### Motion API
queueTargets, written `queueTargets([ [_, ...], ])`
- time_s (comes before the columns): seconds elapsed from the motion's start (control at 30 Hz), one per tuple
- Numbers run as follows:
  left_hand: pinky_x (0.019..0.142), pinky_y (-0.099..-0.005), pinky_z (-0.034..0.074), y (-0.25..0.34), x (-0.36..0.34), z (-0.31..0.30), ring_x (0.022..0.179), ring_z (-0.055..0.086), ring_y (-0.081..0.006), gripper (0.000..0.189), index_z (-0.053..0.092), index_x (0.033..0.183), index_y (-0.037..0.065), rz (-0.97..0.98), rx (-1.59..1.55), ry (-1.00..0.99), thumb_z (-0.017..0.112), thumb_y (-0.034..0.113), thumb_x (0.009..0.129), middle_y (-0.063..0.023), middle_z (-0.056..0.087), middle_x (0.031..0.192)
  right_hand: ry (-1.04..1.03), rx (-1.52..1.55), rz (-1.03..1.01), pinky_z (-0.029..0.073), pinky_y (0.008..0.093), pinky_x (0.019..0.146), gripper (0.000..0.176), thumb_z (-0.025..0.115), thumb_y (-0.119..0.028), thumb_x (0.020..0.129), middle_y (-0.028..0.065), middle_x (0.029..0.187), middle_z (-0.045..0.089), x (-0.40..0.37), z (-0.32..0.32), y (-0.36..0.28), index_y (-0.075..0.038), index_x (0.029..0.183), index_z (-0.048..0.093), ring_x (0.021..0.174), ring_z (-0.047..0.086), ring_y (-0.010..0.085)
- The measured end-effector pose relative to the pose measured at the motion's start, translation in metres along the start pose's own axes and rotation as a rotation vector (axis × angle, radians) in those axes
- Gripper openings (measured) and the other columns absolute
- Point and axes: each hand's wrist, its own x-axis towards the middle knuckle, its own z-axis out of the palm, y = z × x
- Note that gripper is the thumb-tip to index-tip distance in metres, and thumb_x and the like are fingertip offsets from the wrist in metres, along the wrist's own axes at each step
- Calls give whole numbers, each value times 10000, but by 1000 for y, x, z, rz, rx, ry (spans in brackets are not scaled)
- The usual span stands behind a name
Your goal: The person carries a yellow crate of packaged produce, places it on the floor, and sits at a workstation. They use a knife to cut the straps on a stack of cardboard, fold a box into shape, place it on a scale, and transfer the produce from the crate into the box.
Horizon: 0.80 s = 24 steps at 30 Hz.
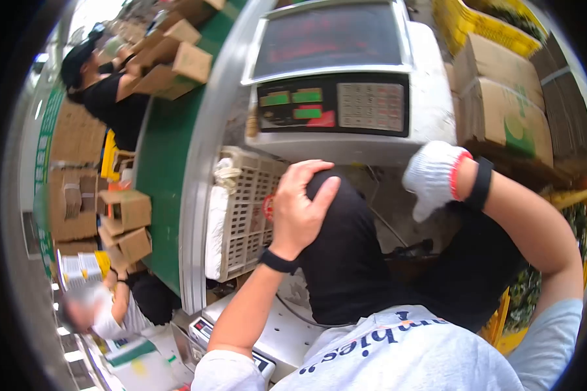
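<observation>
Thing: electronic scale [372,107], with a broad tray [332,42] on top and a dark keypad panel facing the person.
Location: ahead of both knees, on a pale support [437,85], beside the metal rail [209,98] of a green belt [163,176].
Left hand: bare [297,212], palm down on the left knee [336,208]; fingers partly spread, thumb apart, gripping nothing.
Right hand: in a white knitted glove [436,176], near the right knee; fingers point downward. Opening and any hold on an object cannot be confirmed.
Nearest items: slotted white crate [244,215] just beside the left hand; carton stack [502,107] beyond the right.
Weight: scale judged moderately heavy; crate lighter if unloaded, contents not verifiable.
Stiffness: scale body judged rigid; crate walls stiff with slight flex.
Surface: tray judged smooth and liable to slip under a knitted glove; crate slots give better purchase.
Fragility: keypad and display windows judged vulnerable to pressure or knocks.
Hold points: scale, both sides of the lower housing, never tray or panel; crate, upper rim on opposite sides.
Surroundings: two co-workers [114,107] [127,303] across the belt, near open cartons [127,212].
</observation>
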Motion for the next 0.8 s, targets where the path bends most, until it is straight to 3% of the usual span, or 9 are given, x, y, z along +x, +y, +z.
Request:
queueTargets([
  [0.07, 941, -357, 469, -7, -9, -6, 1054, 625, -270, 303, 668, 1080, 47, 8, -66, 41, 681, 300, 915, -112, 650, 1099, 76, 42, 10, 532, 431, 679, 440, 739, -518, 693, 142, 736, 685, -33, -14, -10, -91, 801, 746, 770, 679, 338],
  [0.2, 841, -288, 501, -48, -28, -55, 1003, 633, -130, 418, 639, 1186, 81, -591, -748, 115, 516, 441, 1013, -48, 654, 1109, 294, 260, 94, 546, 386, 685, 375, 755, -395, 744, 131, 823, 698, -102, -28, -27, -87, 950, 707, 780, 689, 312],
  [0.27, 860, -326, 516, -83, -48, -83, 996, 651, -166, 496, 599, 1247, 62, -754, -891, 170, 473, 482, 1015, -67, 650, 1146, 388, 502, 192, 550, 328, 708, 284, 733, -238, 767, 113, 828, 695, -131, -28, -40, -40, 966, 687, 762, 696, 236],
  [0.43, 816, -324, 526, -164, -92, -67, 928, 653, -163, 486, 612, 1220, 51, -979, -524, 137, 550, 467, 977, -72, 668, 1083, 588, 991, 415, 514, 263, 789, 268, 636, -91, 782, 46, 916, 663, -167, 6, -54, -2, 1035, 638, 847, 630, 109],
  [0.47, 763, -309, 532, -209, -107, -35, 885, 673, -165, 459, 650, 1145, 25, -760, -188, 80, 668, 418, 908, -110, 702, 999, 657, 1119, 431, 499, 246, 796, 263, 607, -75, 838, 35, 983, 648, -166, 35, -47, -8, 1091, 624, 897, 604, 95],
  [0.57, 744, -308, 541, -205, -95, -9, 890, 678, -162, 428, 653, 1112, 3, -716, -125, 75, 705, 363, 885, -130, 712, 987, 821, 1205, 507, 496, 262, 846, 232, 601, -42, 852, 37, 984, 645, -157, 51, -53, -4, 1080, 621, 917, 611, 115],
  [0.67, 691, -302, 546, -179, -59, -5, 829, 673, -155, 387, 638, 1125, 8, -736, -280, 17, 710, 310, 893, -101, 701, 942, 875, 1218, 534, 480, 270, 877, 194, 601, -36, 877, 38, 996, 640, -151, 59, -45, -5, 1068, 620, 944, 599, 124],
  [0.73, 636, -284, 538, -168, -31, -7, 745, 654, -137, 352, 617, 1136, 18, -794, -694, 91, 714, 260, 899, -65, 672, 899, 915, 1109, 496, 453, 202, 700, 203, 602, -82, 924, -13, 985, 624, -146, 74, -32, -40, 1121, 620, 842, 550, 50],
  [0.8, 607, -286, 517, -153, 2, -14, 763, 633, -139, 346, 568, 1145, 29, -640, -582, 314, 716, 224, 899, -59, 627, 949, 939, 1106, 486, 467, 209, 732, 184, 604, -78, 926, -10, 978, 622, -142, 76, -29, -31, 1103, 619, 863, 564, 59],
])
